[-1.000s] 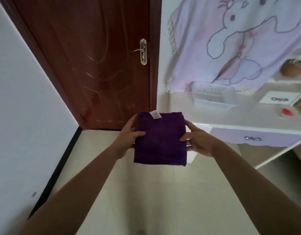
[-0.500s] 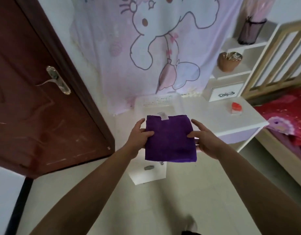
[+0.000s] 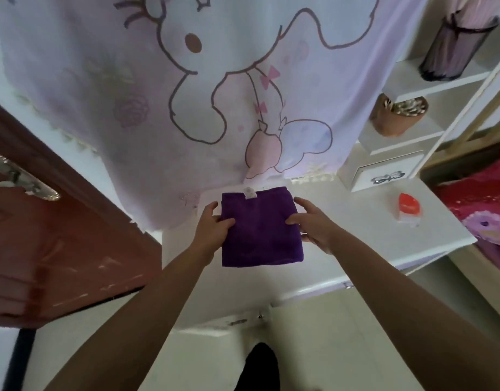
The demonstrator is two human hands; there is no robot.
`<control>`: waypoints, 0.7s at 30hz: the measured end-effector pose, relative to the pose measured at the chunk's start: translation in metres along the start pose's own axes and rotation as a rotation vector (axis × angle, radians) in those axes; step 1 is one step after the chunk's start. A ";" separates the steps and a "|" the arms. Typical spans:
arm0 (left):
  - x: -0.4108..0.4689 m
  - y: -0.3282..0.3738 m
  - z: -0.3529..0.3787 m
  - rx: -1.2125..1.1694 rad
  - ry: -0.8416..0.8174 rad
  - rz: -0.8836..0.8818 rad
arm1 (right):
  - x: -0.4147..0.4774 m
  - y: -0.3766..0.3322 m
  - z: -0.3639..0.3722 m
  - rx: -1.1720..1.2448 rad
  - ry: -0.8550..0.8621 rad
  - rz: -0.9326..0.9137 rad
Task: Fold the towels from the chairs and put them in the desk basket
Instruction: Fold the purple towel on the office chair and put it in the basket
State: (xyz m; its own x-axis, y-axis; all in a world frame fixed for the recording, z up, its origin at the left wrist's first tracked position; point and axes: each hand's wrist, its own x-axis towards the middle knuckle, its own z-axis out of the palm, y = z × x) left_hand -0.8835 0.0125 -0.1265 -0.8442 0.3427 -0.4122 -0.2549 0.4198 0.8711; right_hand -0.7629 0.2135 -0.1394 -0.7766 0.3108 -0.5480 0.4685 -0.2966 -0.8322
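Both hands hold a folded purple towel (image 3: 261,230) flat over the white desk (image 3: 370,221), the left hand (image 3: 213,227) gripping its left edge and the right hand (image 3: 313,224) its right edge, thumbs on top. The towel's white tag (image 3: 250,192) points toward the cartoon cloth (image 3: 186,94) hanging behind the desk. A red item (image 3: 409,206) lies on the desk, well to the towel's right.

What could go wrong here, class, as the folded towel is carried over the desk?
1. The folded purple towel is pinched only at its side edges by the left hand and right hand; its layers might sag open.
2. It hides the spot below, so it could be set down off target.
3. The small red object nearby might get knocked.
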 end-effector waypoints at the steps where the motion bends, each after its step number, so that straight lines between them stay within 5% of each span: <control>1: 0.020 -0.001 0.000 0.000 -0.016 -0.020 | 0.015 -0.001 0.001 0.010 0.032 0.016; 10: 0.145 -0.032 -0.003 0.039 -0.066 -0.173 | 0.135 0.004 0.031 -0.046 0.206 0.185; 21: 0.169 -0.081 0.002 0.022 -0.080 -0.295 | 0.174 0.044 0.044 -0.185 0.286 0.294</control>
State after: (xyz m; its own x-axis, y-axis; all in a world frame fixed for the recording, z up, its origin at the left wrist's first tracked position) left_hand -1.0043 0.0383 -0.2669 -0.6957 0.2679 -0.6666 -0.4722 0.5287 0.7053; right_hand -0.8959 0.2146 -0.2679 -0.4639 0.4821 -0.7433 0.7396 -0.2512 -0.6244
